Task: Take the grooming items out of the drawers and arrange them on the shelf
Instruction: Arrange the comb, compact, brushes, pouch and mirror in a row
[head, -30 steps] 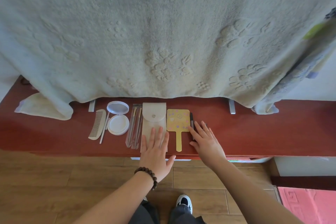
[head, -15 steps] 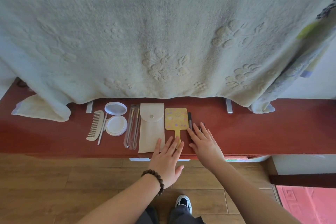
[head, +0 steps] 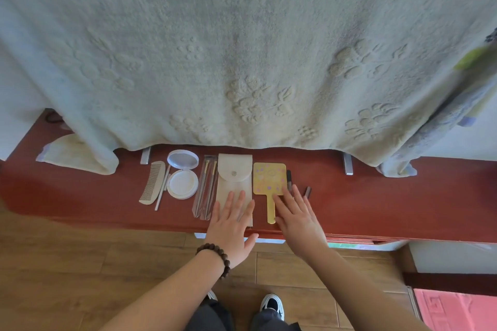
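With my flat, spread left hand on the cream snap-flap pouch and my equally flat right hand beside the yellow dotted hand mirror, a careless nudge could skew the row.

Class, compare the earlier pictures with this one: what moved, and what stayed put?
The left hand, over the handle of the yellow mirror half a second ago, is back flat on the beige pouch. The right hand stays flat beside the mirror. Nothing gripped; the comb and compact are unmoved.

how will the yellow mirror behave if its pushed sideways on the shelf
The yellow mirror lies flat and looks thin and rigid, so it should slide rather than tip or roll. Its long handle may make it pivot. It probably feels light, though the glass could be fragile.
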Action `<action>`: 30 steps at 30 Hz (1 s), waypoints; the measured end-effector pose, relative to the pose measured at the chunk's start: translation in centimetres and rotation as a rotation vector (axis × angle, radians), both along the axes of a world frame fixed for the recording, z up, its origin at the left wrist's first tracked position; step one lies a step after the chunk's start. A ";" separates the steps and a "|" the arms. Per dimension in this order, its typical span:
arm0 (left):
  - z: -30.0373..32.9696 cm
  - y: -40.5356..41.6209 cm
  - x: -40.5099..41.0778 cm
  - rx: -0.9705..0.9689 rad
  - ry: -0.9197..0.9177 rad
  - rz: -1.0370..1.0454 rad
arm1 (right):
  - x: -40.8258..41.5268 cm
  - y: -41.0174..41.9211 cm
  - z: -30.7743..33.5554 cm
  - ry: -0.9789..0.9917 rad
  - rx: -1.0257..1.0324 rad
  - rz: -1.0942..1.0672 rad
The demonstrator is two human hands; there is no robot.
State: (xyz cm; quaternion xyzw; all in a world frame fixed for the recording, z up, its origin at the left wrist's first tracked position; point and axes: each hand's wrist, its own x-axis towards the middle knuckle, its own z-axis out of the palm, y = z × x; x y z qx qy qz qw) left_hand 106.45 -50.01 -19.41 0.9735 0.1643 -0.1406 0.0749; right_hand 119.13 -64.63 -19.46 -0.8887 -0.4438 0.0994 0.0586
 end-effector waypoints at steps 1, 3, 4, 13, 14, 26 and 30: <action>0.0 0.2 0.0 -0.001 0.005 -0.014 | -0.6 0.5 0.0 0.012 -0.016 0.034; 0.0 0.5 0.0 -0.016 0.011 -0.033 | -1.4 1.2 0.1 0.038 -0.039 0.056; 0.1 0.6 0.0 -0.035 0.016 -0.035 | -1.6 1.5 0.2 0.030 -0.047 0.056; 0.2 1.3 0.1 -0.071 0.028 -0.070 | -1.4 2.4 -0.9 0.009 -0.165 -0.002; 0.1 1.3 0.1 -0.070 0.028 -0.071 | -1.4 2.4 -0.9 -0.001 -0.178 -0.006; 1.3 1.7 0.4 -0.211 -0.001 0.052 | -1.5 2.9 1.3 0.026 -0.259 -0.008; 2.7 2.4 -0.7 -0.156 -0.115 0.178 | -2.4 3.2 2.0 0.074 -0.169 -0.082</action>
